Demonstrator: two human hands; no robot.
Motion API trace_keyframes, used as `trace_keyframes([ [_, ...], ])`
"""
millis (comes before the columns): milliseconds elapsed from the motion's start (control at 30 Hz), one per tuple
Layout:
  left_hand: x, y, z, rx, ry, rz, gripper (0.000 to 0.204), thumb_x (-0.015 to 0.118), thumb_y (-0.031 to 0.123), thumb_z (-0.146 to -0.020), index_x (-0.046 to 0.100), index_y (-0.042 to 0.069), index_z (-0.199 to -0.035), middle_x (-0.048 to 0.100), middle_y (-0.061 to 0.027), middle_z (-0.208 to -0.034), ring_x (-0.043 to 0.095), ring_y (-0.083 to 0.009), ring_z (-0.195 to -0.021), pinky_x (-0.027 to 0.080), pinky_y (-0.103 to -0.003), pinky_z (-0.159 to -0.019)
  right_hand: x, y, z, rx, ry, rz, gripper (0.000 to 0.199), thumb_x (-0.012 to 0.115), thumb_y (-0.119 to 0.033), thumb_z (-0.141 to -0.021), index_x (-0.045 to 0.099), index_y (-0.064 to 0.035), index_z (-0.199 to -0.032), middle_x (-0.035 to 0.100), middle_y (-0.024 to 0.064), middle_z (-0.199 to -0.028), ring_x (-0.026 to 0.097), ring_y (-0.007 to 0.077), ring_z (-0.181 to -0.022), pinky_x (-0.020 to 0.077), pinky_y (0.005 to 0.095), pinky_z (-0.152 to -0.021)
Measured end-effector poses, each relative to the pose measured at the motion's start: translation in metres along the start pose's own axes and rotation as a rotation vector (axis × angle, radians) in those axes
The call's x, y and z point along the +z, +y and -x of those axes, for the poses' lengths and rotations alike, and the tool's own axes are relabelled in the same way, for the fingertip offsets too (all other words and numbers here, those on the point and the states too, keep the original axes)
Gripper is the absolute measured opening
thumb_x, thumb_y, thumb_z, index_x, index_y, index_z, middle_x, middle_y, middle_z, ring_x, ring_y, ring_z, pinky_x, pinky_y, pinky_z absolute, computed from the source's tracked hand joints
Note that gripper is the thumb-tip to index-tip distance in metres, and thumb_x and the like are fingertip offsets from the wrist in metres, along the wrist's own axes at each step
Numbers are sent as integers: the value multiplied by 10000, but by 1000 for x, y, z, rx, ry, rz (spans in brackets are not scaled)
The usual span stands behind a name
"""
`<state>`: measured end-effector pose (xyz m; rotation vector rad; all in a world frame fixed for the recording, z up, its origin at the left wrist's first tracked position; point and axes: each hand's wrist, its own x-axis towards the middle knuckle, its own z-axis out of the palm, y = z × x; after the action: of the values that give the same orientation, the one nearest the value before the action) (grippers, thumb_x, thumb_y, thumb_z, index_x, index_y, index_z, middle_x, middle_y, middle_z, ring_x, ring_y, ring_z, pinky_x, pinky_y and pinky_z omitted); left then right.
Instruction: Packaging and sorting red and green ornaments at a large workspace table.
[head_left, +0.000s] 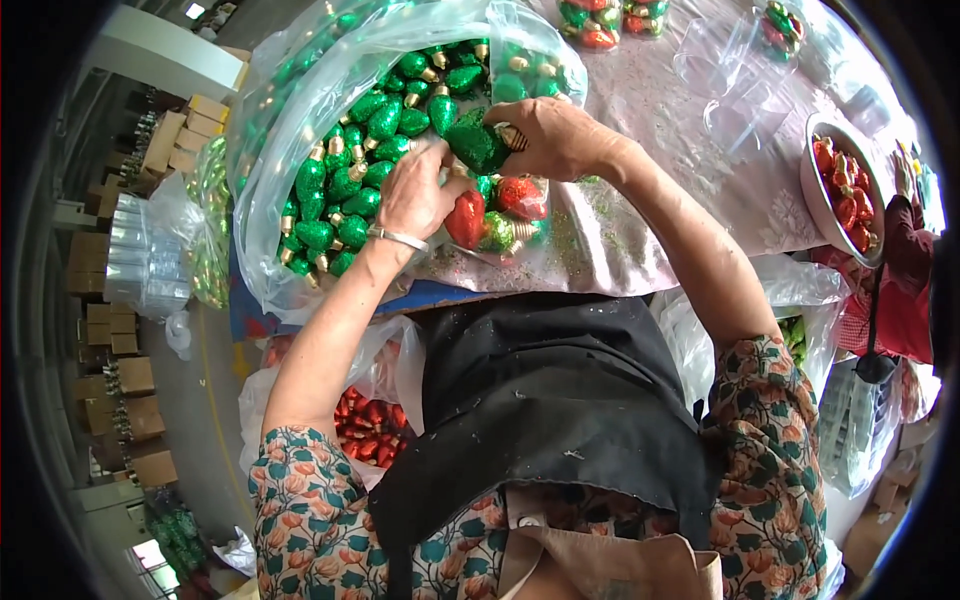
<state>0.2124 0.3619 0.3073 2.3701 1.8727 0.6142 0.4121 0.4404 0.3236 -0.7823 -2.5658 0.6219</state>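
Observation:
My right hand [560,138] is closed around a green glittery bulb-shaped ornament [476,142] with a gold screw-like cap. It is held just above a clear plastic container [505,255] at the table's near edge. Red ornaments [522,197] and a lighter green one [496,232] show in the container. My left hand [415,195] has its fingers bent together between that container and a big clear plastic bag [258,225]; what its fingertips grip is hidden. Many green glitter ornaments [385,118] with gold caps fill the open bag.
A pink patterned cloth [650,110], sprinkled with glitter, covers the table. Filled clear containers [600,22] stand at the back, empty ones [735,75] farther right. A white bowl [815,190] holds red ornaments. Below the table, a bag contains red ornaments [370,430]. Another person's sleeve [903,235] shows right.

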Motion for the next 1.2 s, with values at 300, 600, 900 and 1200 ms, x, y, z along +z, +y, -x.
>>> trace_keyframes([
  [300,-17,15,35,112,-97,149,330,707,171,-707,621,4,-979,605,-123,-1002,596,-312,-898,482,-369,-737,0,4,-7,-88,-127,83,457,724,-232,-684,575,-61,-1081,643,180,-871,632,328,-815,487,389,-739],
  [600,-19,2,45,132,-87,184,393,765,201,-618,630,7,-932,589,-98,-1009,599,-301,-881,485,-369,-768,-22,-10,-18,-174,-374,89,504,688,-159,-599,588,-62,-1084,641,174,-847,626,328,-833,491,414,-767],
  [900,-25,6,35,132,-212,-17,433,767,198,-603,629,17,-972,588,-105,-1056,576,-297,-957,429,-366,-834,-15,-9,-19,-257,-280,248,458,642,-87,-575,600,-75,-1030,633,157,-800,614,321,-773,467,433,-719],
  [1200,-18,-3,37,97,-213,11,358,724,213,-622,607,43,-915,570,-94,-920,569,-267,-930,383,-394,-831,-42,-52,-28,-279,-567,384,438,652,-67,-649,580,-75,-1082,639,140,-844,620,301,-799,466,408,-754],
])
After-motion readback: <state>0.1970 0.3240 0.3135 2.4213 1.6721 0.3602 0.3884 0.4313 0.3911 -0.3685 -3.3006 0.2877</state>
